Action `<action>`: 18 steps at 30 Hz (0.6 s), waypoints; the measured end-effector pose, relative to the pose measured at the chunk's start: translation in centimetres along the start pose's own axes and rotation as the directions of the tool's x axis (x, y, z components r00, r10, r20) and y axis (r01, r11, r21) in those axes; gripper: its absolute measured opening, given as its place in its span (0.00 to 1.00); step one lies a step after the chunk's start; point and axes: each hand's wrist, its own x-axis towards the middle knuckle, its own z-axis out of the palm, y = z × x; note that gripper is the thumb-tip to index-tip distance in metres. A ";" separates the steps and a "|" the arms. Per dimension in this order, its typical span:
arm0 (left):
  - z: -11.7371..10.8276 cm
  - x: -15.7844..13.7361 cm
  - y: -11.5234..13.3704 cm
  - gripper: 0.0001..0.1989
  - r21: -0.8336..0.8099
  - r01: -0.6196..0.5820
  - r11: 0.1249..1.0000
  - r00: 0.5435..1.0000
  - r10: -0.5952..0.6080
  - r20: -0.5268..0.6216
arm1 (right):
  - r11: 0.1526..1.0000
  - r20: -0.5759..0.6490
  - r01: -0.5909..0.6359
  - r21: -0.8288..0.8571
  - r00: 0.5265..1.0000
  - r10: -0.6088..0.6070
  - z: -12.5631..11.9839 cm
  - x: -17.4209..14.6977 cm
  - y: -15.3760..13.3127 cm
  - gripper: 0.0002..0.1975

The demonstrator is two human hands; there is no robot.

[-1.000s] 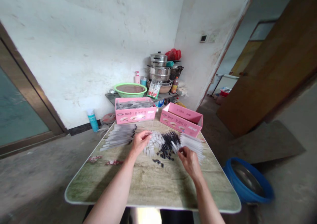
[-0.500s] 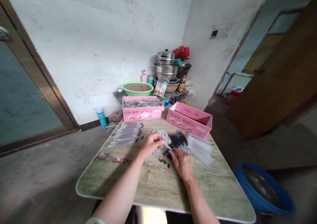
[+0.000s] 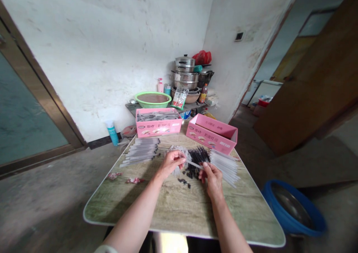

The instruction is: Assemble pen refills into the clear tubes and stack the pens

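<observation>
A thin clear plastic pen tube [image 3: 194, 165] is pinched at both ends over the marbled green bench [image 3: 173, 208]; left hand [image 3: 170, 163] fingers are closed on one end, right hand [image 3: 212, 176] fingers on the other; a heap of small black pen parts [image 3: 195, 158] sits just behind, white tubes [image 3: 225, 165] lie beside.

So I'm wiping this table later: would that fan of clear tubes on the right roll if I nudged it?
Probably. The clear tubes look thin, round and loose, lying unbundled on the smooth table, so a nudge would likely scatter them. They seem light and stiff; the one between the hands stays straight.
</observation>
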 end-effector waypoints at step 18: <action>4.1 -0.6 -0.1 0.13 0.817 -0.465 0.341 0.884 0.225 0.410 | 0.803 -0.234 0.194 -0.564 0.895 -0.381 -0.8 0.0 0.1 0.25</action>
